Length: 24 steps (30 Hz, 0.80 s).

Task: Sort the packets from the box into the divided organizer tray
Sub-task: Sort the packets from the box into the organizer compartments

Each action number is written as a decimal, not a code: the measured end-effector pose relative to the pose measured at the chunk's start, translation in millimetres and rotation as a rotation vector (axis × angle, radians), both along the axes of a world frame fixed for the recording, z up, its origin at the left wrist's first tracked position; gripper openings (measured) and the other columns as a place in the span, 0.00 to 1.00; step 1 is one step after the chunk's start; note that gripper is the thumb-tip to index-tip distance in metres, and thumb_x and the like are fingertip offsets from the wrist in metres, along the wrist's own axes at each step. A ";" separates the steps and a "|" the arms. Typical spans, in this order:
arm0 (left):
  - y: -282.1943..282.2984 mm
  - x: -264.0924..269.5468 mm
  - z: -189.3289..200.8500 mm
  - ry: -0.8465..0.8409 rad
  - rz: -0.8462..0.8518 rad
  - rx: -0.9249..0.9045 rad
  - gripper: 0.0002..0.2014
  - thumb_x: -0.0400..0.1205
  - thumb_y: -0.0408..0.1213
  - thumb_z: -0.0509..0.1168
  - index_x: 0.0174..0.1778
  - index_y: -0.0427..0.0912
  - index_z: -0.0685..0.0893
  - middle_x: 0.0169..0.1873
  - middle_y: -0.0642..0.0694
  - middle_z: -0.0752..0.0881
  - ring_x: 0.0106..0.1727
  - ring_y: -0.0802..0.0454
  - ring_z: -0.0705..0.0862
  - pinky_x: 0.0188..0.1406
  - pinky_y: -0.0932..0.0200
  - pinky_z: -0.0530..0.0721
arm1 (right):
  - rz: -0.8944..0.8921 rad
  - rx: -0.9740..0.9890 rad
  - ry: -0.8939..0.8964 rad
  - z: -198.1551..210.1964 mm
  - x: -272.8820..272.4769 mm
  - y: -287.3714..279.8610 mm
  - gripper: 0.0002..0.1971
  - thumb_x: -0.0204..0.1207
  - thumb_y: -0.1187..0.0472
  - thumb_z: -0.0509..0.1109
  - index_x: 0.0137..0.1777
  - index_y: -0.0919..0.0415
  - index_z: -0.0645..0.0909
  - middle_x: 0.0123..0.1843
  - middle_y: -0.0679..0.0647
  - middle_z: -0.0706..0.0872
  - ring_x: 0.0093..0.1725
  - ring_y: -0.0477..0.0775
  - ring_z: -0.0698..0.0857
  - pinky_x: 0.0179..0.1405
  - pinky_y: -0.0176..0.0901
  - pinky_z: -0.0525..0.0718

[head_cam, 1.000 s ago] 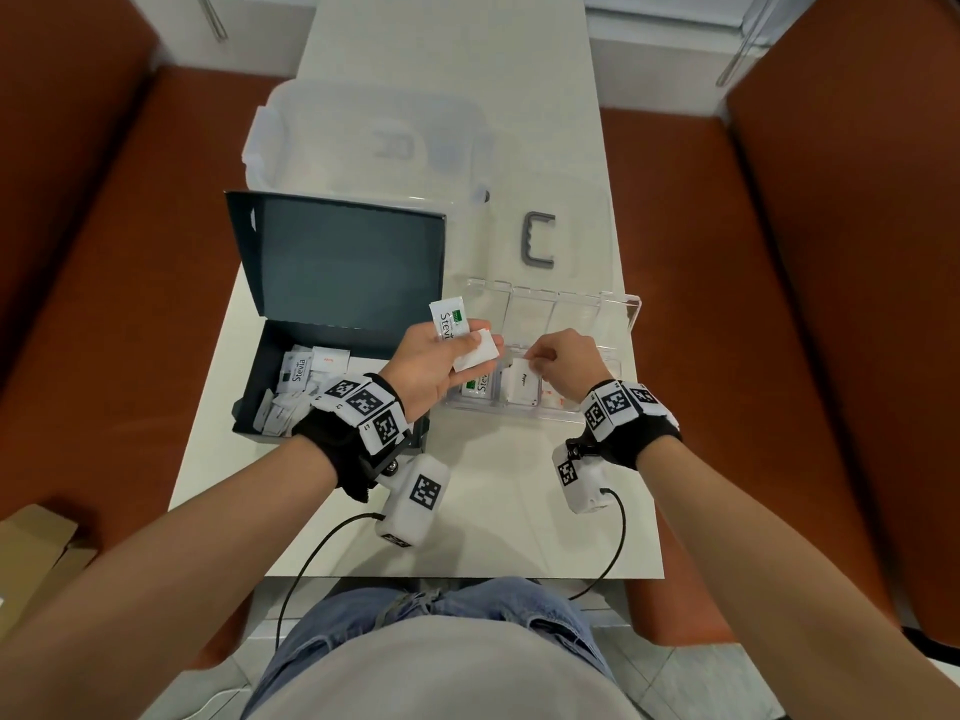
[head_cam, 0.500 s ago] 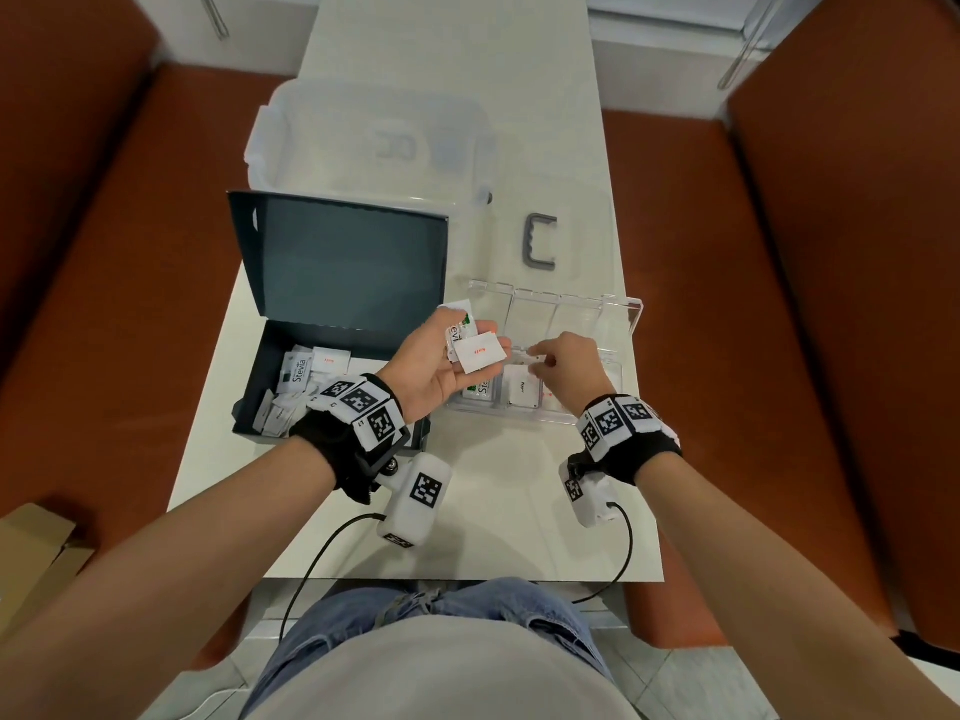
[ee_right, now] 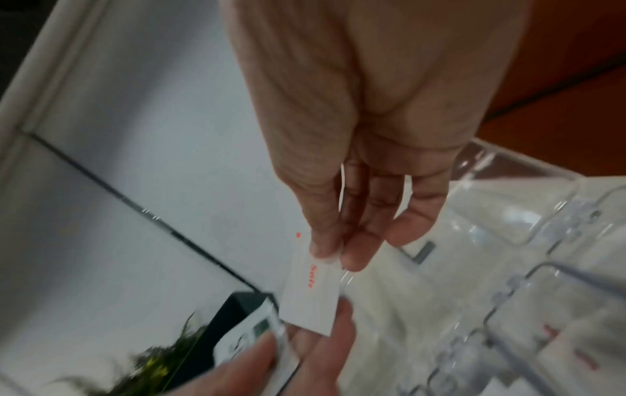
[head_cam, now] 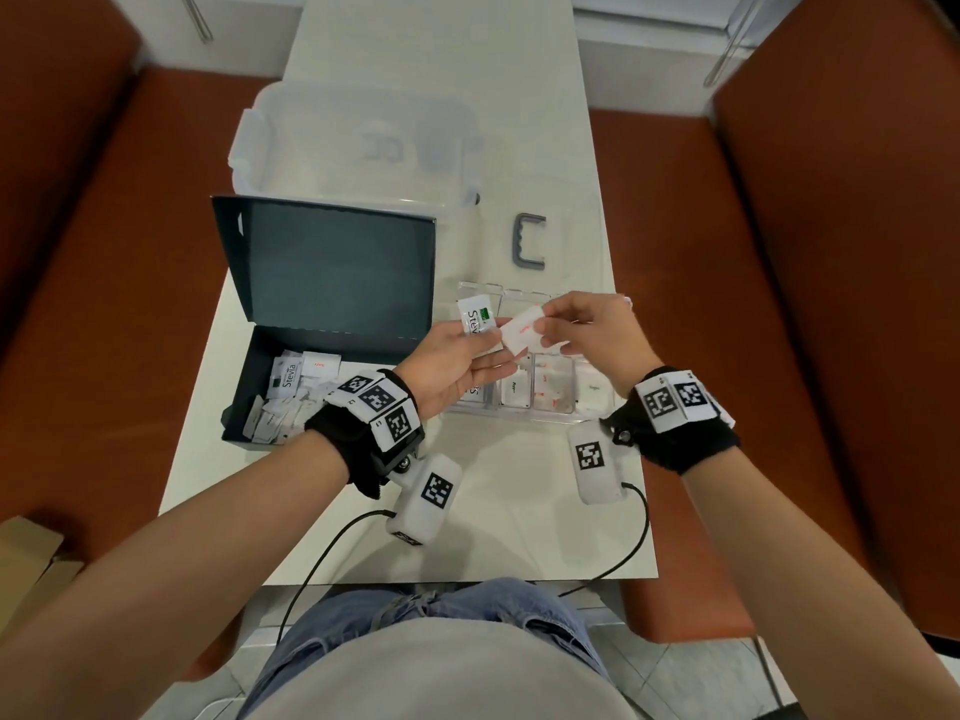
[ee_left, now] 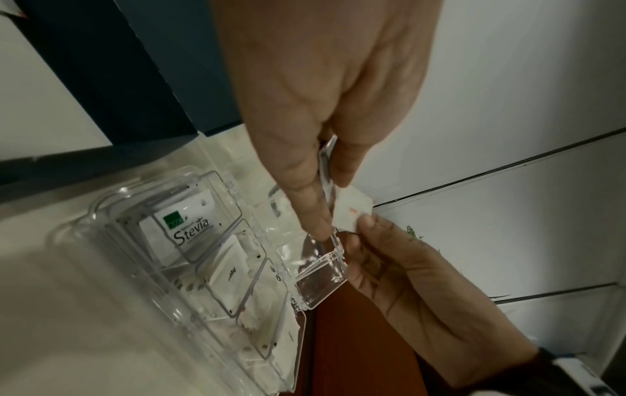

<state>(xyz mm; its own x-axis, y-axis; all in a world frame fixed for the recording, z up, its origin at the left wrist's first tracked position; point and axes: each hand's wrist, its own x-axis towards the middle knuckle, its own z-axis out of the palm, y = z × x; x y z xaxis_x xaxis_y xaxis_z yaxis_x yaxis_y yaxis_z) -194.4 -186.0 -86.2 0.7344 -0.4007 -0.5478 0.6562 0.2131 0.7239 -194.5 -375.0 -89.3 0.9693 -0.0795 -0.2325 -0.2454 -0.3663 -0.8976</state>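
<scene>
My left hand (head_cam: 491, 345) hovers over the clear divided organizer tray (head_cam: 592, 415) and holds a white Stevia packet (head_cam: 474, 317) together with a white packet with red print (head_cam: 522, 332). My right hand (head_cam: 545, 330) pinches the other end of that red-print packet (ee_right: 311, 292). Both hands meet above the tray's left compartments. The tray (ee_left: 112, 214) holds a Stevia packet (ee_left: 184, 227) and other white packets in separate compartments. The dark open box (head_cam: 236, 402) to the left holds several loose packets (head_cam: 291, 387).
The box's lid (head_cam: 332, 267) stands up behind it. A clear plastic bin (head_cam: 353, 142) sits at the back and a grey U-shaped handle (head_cam: 530, 241) lies right of it. Orange-brown benches (head_cam: 805, 330) flank the narrow white table (head_cam: 519, 537).
My right hand has risen from a tray compartment to the left hand and taken hold of the red-print packet. The left hand has lifted slightly, with the Stevia packet still in it.
</scene>
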 end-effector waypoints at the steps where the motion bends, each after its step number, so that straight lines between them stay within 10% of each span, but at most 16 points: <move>1: -1.0 -0.1 0.0 0.000 -0.007 0.004 0.11 0.88 0.28 0.56 0.63 0.31 0.79 0.60 0.33 0.85 0.60 0.41 0.86 0.56 0.55 0.87 | -0.051 -0.004 -0.005 -1.4 0.5 -9.4 0.05 0.72 0.66 0.76 0.44 0.56 0.86 0.36 0.50 0.90 0.33 0.45 0.89 0.32 0.32 0.82; 7: 1.5 0.8 -2.4 -0.002 -0.031 0.040 0.14 0.89 0.29 0.55 0.68 0.30 0.77 0.63 0.34 0.85 0.60 0.44 0.87 0.57 0.56 0.87 | 0.028 -0.346 0.106 -26.4 -3.7 -40.8 0.09 0.76 0.69 0.69 0.47 0.57 0.88 0.40 0.56 0.91 0.37 0.47 0.88 0.45 0.37 0.84; 14: 5.9 -1.7 -5.6 0.008 -0.026 0.070 0.15 0.89 0.29 0.54 0.69 0.30 0.77 0.62 0.34 0.85 0.61 0.44 0.87 0.60 0.55 0.86 | -0.096 -0.317 0.083 -40.6 -10.9 -24.9 0.08 0.73 0.69 0.69 0.45 0.60 0.88 0.36 0.56 0.91 0.37 0.45 0.87 0.48 0.37 0.84; 17: 7.8 -2.0 -6.2 0.017 -0.010 0.074 0.15 0.89 0.29 0.54 0.70 0.29 0.76 0.63 0.33 0.85 0.63 0.43 0.86 0.65 0.51 0.83 | -0.112 -0.387 0.045 -46.9 -13.2 -15.9 0.07 0.73 0.69 0.69 0.46 0.62 0.88 0.40 0.55 0.91 0.41 0.47 0.86 0.40 0.21 0.76; 24: 10.1 -1.8 -3.3 0.029 -0.002 0.065 0.16 0.89 0.28 0.54 0.70 0.28 0.75 0.63 0.32 0.84 0.63 0.41 0.85 0.65 0.50 0.83 | -0.129 -0.533 -0.051 -60.4 -17.6 -9.1 0.09 0.74 0.72 0.65 0.49 0.69 0.86 0.47 0.61 0.88 0.45 0.56 0.82 0.37 0.26 0.65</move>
<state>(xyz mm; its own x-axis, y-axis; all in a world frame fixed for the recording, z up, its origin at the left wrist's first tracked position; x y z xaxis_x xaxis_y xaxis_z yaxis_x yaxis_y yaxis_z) -196.2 -175.8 -89.5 0.7170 -0.3651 -0.5939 0.6776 0.1649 0.7167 -212.1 -384.1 -149.7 0.9530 -0.2919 -0.0809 -0.2792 -0.7431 -0.6082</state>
